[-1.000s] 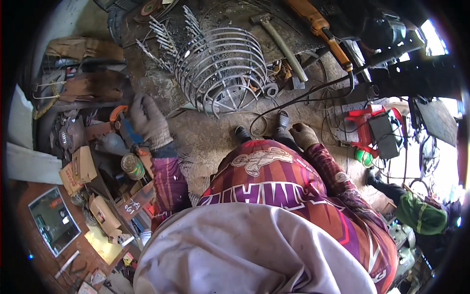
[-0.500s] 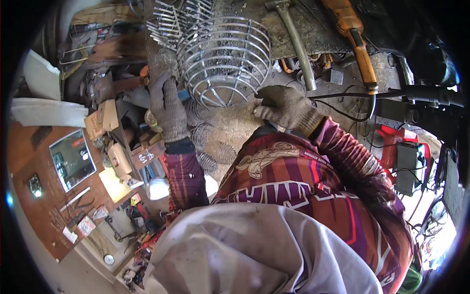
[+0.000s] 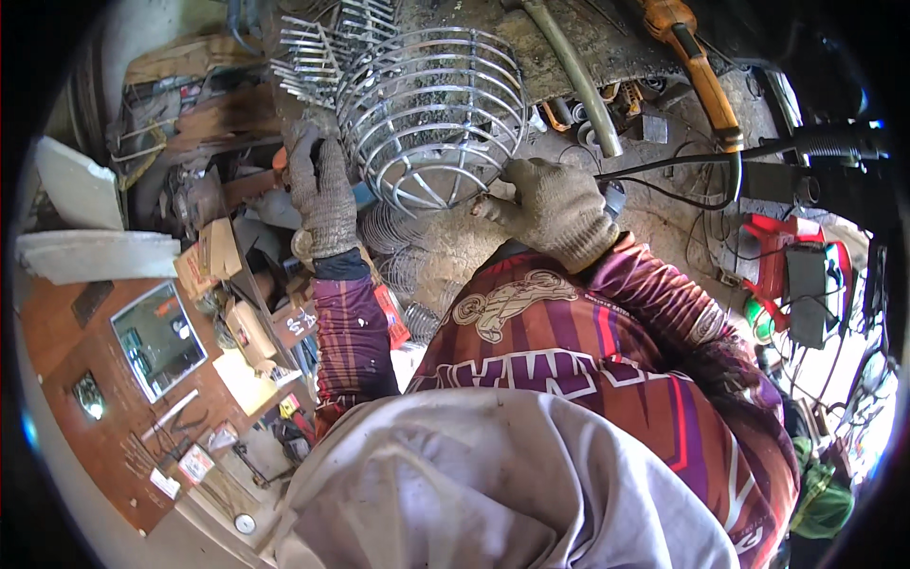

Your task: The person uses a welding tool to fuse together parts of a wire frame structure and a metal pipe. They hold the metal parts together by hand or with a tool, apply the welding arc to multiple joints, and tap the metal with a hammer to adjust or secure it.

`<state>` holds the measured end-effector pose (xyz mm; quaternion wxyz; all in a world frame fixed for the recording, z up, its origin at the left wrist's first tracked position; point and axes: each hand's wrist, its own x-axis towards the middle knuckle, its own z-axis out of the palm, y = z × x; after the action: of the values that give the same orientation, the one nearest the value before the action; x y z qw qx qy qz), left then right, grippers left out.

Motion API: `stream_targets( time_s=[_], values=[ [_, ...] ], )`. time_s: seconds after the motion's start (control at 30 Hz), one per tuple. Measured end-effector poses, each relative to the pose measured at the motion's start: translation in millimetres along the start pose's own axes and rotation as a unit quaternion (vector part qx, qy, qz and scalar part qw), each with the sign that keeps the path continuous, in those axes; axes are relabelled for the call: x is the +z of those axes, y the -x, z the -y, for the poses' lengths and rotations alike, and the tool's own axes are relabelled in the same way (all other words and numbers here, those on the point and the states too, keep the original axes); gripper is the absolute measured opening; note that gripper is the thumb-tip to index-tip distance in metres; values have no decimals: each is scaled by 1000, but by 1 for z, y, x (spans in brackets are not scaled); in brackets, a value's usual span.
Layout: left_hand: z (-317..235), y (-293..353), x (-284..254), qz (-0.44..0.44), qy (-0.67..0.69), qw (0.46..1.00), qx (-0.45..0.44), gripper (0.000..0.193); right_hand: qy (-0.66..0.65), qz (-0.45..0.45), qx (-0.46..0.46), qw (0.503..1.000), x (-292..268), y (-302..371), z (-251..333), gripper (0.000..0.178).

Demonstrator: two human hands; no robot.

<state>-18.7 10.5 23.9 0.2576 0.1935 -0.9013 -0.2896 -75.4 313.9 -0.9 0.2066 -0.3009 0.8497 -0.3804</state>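
Note:
A bare-metal wire basket (image 3: 431, 119), round and built of several rings joined by crossing rods, stands at the top centre. My left hand (image 3: 327, 194), in a grey knit work glove, lies along its left side; the fingers are stretched out and slightly parted, and nothing shows in them. At the basket's lower right edge is my right hand (image 3: 561, 211), gloved too. Its fingers bend at the rim wire and its thumb points left below it, so it appears to grip the rim. The fingertips are partly hidden.
Spiky metal rod pieces (image 3: 313, 62) lie behind the basket at the left. A hammer (image 3: 573, 71) and an orange power tool (image 3: 687, 62) lie at the right, with a black cable (image 3: 664, 171). Coiled wire pieces (image 3: 393, 247) sit below; a brown board (image 3: 71, 379) is at far left.
My right hand has moved slightly left and up against the basket's rim, its thumb now further out. The left hand has shifted little, with its fingers more parted. The view has turned slightly.

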Motion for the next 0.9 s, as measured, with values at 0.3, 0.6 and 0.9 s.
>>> stream_targets(
  time_s=[0.3, 0.6, 0.9],
  values=[
    [35, -39, 13, 116, 55, 989, 77, 42, 51, -153, 91, 983, 34, 12, 19, 51],
    [33, -39, 19, 129, 94, 984, 82, 48, 46, -221, 89, 970, 45, 12, 28, 53],
    [12, -34, 17, 160, 219, 959, -77, 48, 50, -239, 60, 968, 41, 7, 25, 49]
  ],
)
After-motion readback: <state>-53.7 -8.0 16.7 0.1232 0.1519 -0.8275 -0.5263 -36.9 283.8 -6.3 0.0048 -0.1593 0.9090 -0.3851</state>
